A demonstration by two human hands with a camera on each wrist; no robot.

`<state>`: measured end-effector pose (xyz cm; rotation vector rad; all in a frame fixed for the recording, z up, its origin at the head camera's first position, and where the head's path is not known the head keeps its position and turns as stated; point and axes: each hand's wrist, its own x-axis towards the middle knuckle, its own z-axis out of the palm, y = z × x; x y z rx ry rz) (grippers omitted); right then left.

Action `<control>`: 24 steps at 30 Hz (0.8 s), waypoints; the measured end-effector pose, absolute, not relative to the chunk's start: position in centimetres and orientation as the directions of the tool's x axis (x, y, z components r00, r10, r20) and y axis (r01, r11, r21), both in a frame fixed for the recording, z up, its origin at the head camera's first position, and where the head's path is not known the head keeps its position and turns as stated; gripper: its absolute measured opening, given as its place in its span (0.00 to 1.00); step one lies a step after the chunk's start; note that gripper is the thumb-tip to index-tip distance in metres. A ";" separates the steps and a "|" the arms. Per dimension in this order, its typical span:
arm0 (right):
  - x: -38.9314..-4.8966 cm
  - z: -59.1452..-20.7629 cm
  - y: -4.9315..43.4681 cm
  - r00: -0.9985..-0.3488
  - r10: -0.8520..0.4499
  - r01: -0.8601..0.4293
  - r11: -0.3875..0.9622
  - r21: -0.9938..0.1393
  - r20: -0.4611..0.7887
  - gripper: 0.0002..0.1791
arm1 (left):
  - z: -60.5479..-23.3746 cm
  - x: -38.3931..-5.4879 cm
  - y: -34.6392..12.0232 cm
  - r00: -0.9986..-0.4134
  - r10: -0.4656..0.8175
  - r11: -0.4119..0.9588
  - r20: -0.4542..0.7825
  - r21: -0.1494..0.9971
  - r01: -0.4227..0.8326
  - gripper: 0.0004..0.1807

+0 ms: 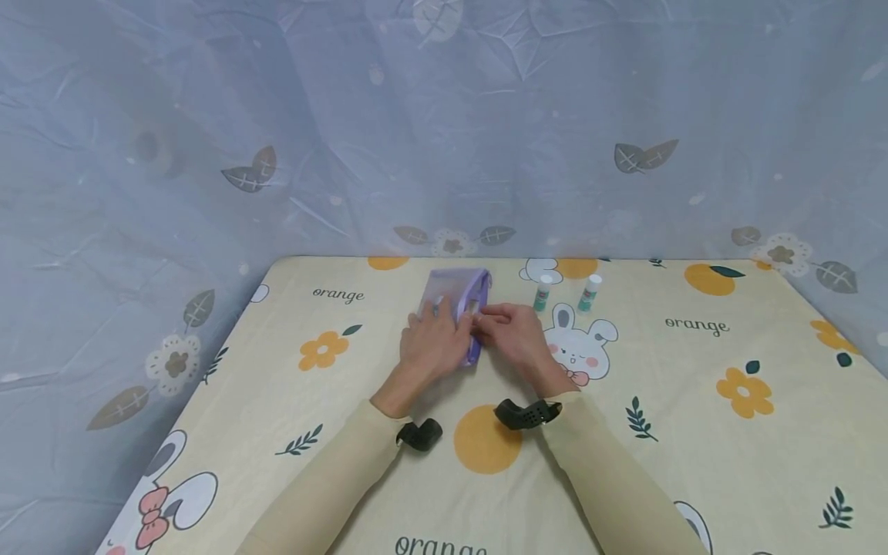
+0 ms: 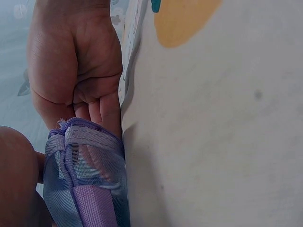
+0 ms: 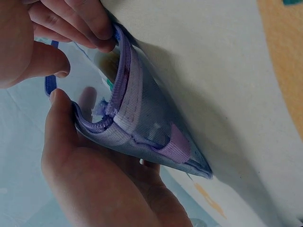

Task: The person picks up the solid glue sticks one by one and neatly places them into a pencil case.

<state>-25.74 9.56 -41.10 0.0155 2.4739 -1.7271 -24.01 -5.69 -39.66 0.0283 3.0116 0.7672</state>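
Observation:
A purple-edged mesh zip pouch (image 1: 475, 304) lies on the table between both hands, its zip opening gaping toward the right. My left hand (image 1: 435, 339) holds the pouch from the left. In the right wrist view, its thumb (image 3: 61, 113) rests at the zip rim. My right hand (image 1: 513, 331) grips the pouch's right edge, with its fingertips (image 3: 106, 42) on the zip rim. In the left wrist view, the pouch (image 2: 90, 156) covers the right fingertips. Through the opening I see a brownish item (image 3: 109, 64) with some green beside it; its kind is unclear.
Two small green tubes with white caps, a left one (image 1: 542, 294) and a right one (image 1: 590, 293), stand upright beyond my right hand. A patterned cream cloth (image 1: 347, 455) covers the table. At the back hangs a grey-blue curtain (image 1: 444, 139).

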 end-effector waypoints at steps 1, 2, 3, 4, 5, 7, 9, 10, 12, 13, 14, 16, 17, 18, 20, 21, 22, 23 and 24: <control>-25.7 -41.1 9.6 -0.992 -0.065 0.081 0.345 -0.935 -0.110 0.25 | -39.7 -24.0 -5.7 -0.999 0.027 0.879 -0.027 0.477 0.010 0.38; -25.7 -41.0 9.6 -0.991 -0.066 0.083 0.346 -0.935 -0.112 0.25 | -39.7 -24.0 -5.7 -0.999 0.026 0.880 -0.028 0.476 0.010 0.38; -25.8 -41.0 9.6 -0.991 -0.067 0.084 0.345 -0.935 -0.114 0.25 | -39.6 -24.0 -5.7 -0.999 0.026 0.879 -0.027 0.477 0.010 0.38; -25.8 -41.0 9.5 -0.991 -0.070 0.086 0.344 -0.935 -0.117 0.25 | -39.6 -24.0 -5.8 -0.999 0.026 0.880 -0.028 0.476 0.009 0.38; -25.8 -40.9 9.5 -0.990 -0.073 0.086 0.342 -0.936 -0.118 0.25 | -39.6 -23.9 -5.8 -0.999 0.025 0.879 -0.029 0.476 0.008 0.38; -25.8 -40.8 9.5 -0.990 -0.077 0.086 0.347 -0.934 -0.120 0.26 | -39.5 -23.9 -5.8 -0.999 0.022 0.878 -0.026 0.479 0.007 0.37; -25.8 -40.7 9.4 -0.990 -0.082 0.081 0.350 -0.933 -0.116 0.26 | -39.5 -23.9 -5.9 -0.999 0.021 0.876 -0.025 0.483 0.006 0.37; -25.8 -40.7 9.4 -0.990 -0.083 0.078 0.351 -0.933 -0.114 0.25 | -39.5 -23.9 -5.9 -0.999 0.021 0.876 -0.025 0.483 0.006 0.37; -25.8 -40.6 9.4 -0.991 -0.082 0.072 0.354 -0.932 -0.108 0.25 | -39.5 -23.9 -5.9 -1.000 0.022 0.875 -0.022 0.484 0.009 0.37; -25.8 -40.6 9.4 -0.991 -0.080 0.069 0.353 -0.933 -0.104 0.25 | -39.5 -23.9 -5.9 -0.999 0.023 0.876 -0.022 0.482 0.010 0.37; -25.8 -40.6 9.4 -0.992 -0.079 0.067 0.347 -0.935 -0.101 0.25 | -39.5 -23.9 -5.9 -0.999 0.025 0.876 -0.021 0.481 0.012 0.37; -25.8 -40.6 9.4 -0.993 -0.077 0.062 0.339 -0.939 -0.094 0.25 | -39.6 -23.9 -5.9 -0.999 0.027 0.878 -0.020 0.478 0.015 0.38; -25.8 -40.6 9.4 -0.993 -0.077 0.061 0.333 -0.941 -0.091 0.25 | -39.6 -23.9 -5.8 -0.999 0.028 0.879 -0.019 0.476 0.016 0.38; -25.8 -40.6 9.4 -0.993 -0.074 0.060 0.329 -0.942 -0.089 0.25 | -39.6 -23.9 -5.8 -0.999 0.029 0.880 -0.019 0.474 0.017 0.38; -25.8 -40.6 9.5 -0.993 -0.071 0.062 0.325 -0.944 -0.089 0.24 | -39.7 -24.0 -5.8 -0.999 0.031 0.881 -0.018 0.473 0.019 0.38; -25.8 -40.6 9.6 -0.994 -0.071 0.060 0.326 -0.944 -0.087 0.25 | -39.7 -24.0 -5.7 -0.999 0.032 0.881 -0.016 0.473 0.021 0.37; -25.8 -40.6 9.6 -0.994 -0.068 0.063 0.322 -0.945 -0.089 0.25 | -39.7 -24.0 -5.7 -0.999 0.034 0.881 -0.013 0.472 0.024 0.37; -25.8 -40.6 9.6 -0.994 -0.068 0.063 0.319 -0.946 -0.089 0.25 | -39.7 -24.0 -5.7 -0.999 0.036 0.881 -0.011 0.472 0.026 0.37; -25.8 -40.6 9.7 -0.994 -0.065 0.065 0.314 -0.947 -0.090 0.25 | -39.7 -24.0 -5.7 -0.999 0.037 0.882 -0.010 0.471 0.028 0.37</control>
